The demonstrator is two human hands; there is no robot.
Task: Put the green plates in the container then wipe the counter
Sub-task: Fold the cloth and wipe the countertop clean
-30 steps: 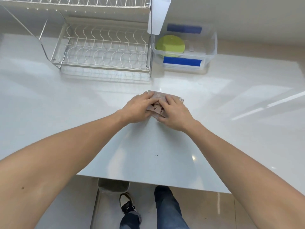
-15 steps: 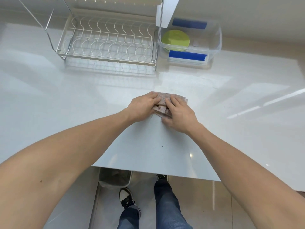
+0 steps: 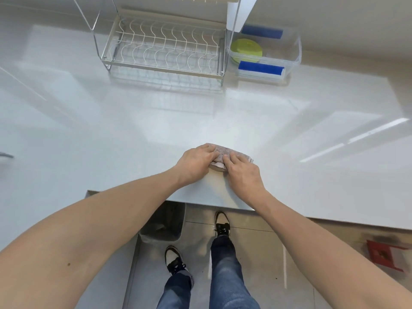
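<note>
Both hands lie on a folded, speckled cloth [image 3: 231, 153] near the front edge of the white tabletop [image 3: 133, 134]. The left hand [image 3: 196, 162] covers the cloth's left end, its fingers [image 3: 210, 150] bent over the top and gripping the fabric. The right hand [image 3: 242, 170] grips the near right part, fingers [image 3: 229, 159] curled onto it; both thumbs are hidden, so how far they tuck under cannot be told. Only a strip of cloth shows between and beyond the knuckles.

The green plates [image 3: 246, 48] sit stacked inside the clear container [image 3: 297, 52] at the back of the tabletop, just right of the wire dish rack [image 3: 165, 52]. How many plates there are is hard to make out, and a blue strip [image 3: 260, 69] on the container's near wall covers the stack's lower edge. The rack's top is cut off by the frame.
</note>
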